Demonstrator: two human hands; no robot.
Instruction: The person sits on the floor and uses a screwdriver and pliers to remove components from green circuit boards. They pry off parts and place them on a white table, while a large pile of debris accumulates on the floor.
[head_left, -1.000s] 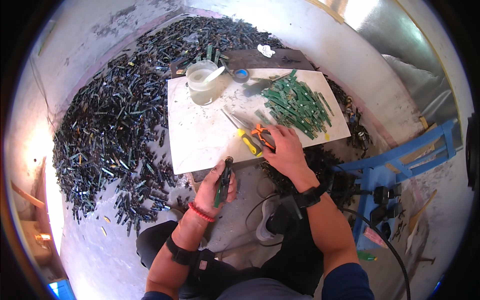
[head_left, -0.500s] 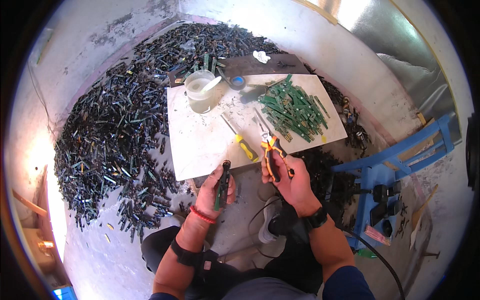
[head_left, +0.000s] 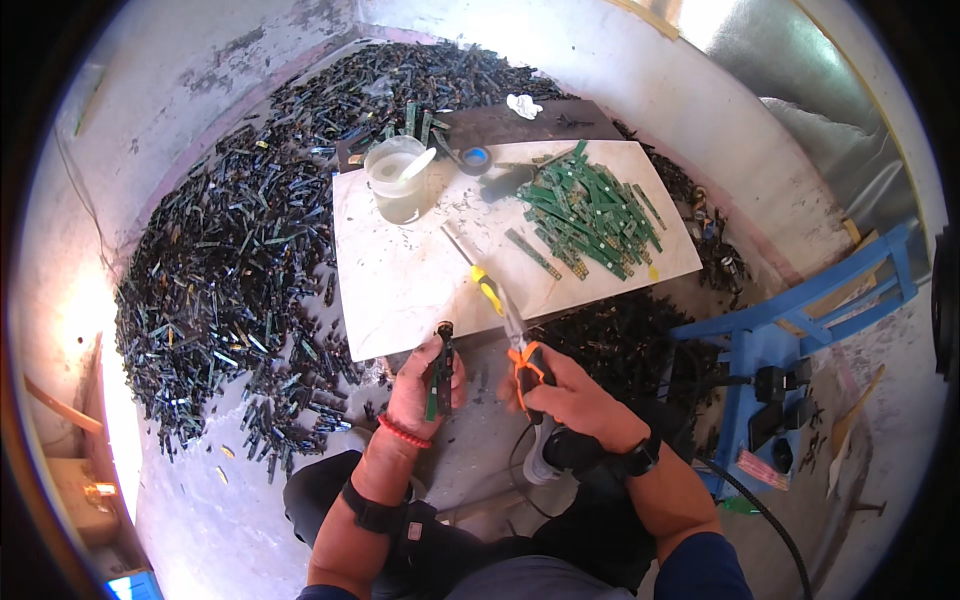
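My left hand (head_left: 412, 388) is closed around a narrow dark strip with a green circuit board (head_left: 439, 385), held upright just off the table's near edge. My right hand (head_left: 578, 400) grips long-nosed pliers (head_left: 523, 362) with orange and black handles, their jaws pointing away from me. The jaws overlap the yellow handle of a screwdriver (head_left: 487, 287) lying on the white tabletop (head_left: 400, 285); whether they touch cannot be told. Farther back on the right lies a pile of green circuit board strips (head_left: 590, 215), with a single strip (head_left: 533, 254) apart from it.
A translucent tub (head_left: 396, 195) with a white scoop-like tool (head_left: 417, 165) and a blue-centred tape roll (head_left: 475, 158) stand at the back. Dark scrap strips (head_left: 230, 270) heap across the floor to the left and behind. A blue chair (head_left: 745, 365) stands at the right, holding black devices.
The right hand has drawn the pliers nearer and to the left, turning them, and its grip has shifted. My left hand stays almost in place with the strip.
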